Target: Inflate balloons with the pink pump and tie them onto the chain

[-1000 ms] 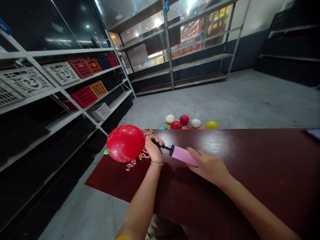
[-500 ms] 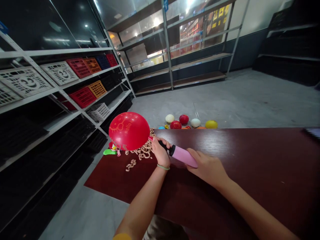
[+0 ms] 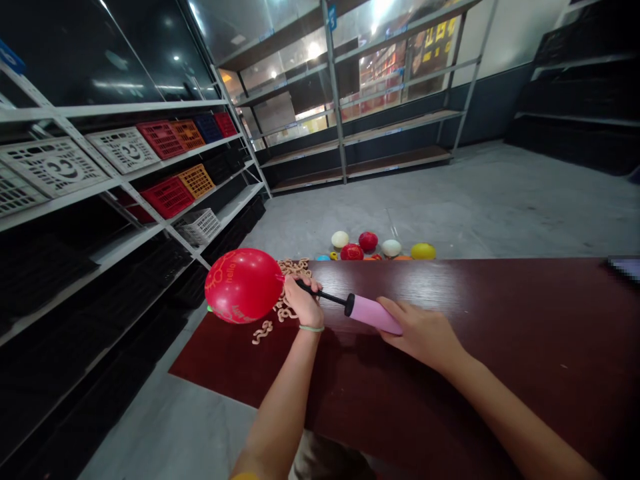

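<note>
An inflated red balloon with yellow print hangs over the left end of the dark red table. My left hand is closed around the balloon's neck and the black end of a hand balloon pump. A thin black rod shows between that end and the pump's pink barrel. My right hand wraps round the rear of the barrel. Just behind the left hand, curly beige pieces lie heaped on the table, with a few loose ones nearer me.
The dark red table stretches to the right, with a blurred flat object at its far right corner. Beyond its far edge, several balloons rest on the floor. Shelves with plastic crates stand left, and metal racks behind.
My left hand has moved left and the balloon has shifted left and down with it. The pump's black rod has slid out of the barrel. My right hand has barely moved.
</note>
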`<move>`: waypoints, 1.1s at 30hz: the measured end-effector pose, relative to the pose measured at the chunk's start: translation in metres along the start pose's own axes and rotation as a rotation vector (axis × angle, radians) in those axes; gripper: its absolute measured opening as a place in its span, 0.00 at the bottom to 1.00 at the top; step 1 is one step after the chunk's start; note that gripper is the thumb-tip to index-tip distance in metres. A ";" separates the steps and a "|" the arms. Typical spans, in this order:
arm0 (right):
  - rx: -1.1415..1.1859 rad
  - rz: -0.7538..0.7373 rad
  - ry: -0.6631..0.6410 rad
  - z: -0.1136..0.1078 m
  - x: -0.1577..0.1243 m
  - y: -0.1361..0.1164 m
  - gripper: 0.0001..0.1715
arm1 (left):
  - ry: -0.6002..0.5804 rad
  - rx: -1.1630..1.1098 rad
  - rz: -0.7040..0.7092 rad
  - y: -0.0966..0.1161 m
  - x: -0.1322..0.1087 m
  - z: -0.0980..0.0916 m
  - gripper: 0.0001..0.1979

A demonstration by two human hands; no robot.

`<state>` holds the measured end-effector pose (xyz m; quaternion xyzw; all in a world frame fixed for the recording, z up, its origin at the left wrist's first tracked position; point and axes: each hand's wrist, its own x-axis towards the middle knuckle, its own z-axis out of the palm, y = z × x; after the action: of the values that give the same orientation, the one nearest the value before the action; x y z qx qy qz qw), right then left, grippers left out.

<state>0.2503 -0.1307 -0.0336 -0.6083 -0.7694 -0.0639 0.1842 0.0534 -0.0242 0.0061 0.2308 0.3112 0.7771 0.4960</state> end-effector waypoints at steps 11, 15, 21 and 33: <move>0.042 0.002 -0.002 0.000 0.002 -0.004 0.26 | -0.072 0.051 -0.006 -0.003 -0.008 0.002 0.12; 0.004 -0.017 0.002 -0.002 0.001 0.015 0.27 | 0.006 0.015 0.042 0.009 0.012 -0.003 0.11; -0.010 0.018 0.014 0.002 0.002 -0.002 0.27 | 0.017 0.025 0.009 -0.003 -0.004 0.002 0.11; 0.014 -0.016 0.009 -0.001 0.000 0.015 0.28 | -0.039 0.027 0.005 -0.002 -0.007 0.002 0.10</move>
<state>0.2649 -0.1275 -0.0350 -0.6003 -0.7739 -0.0627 0.1915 0.0593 -0.0295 0.0055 0.2533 0.3114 0.7693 0.4970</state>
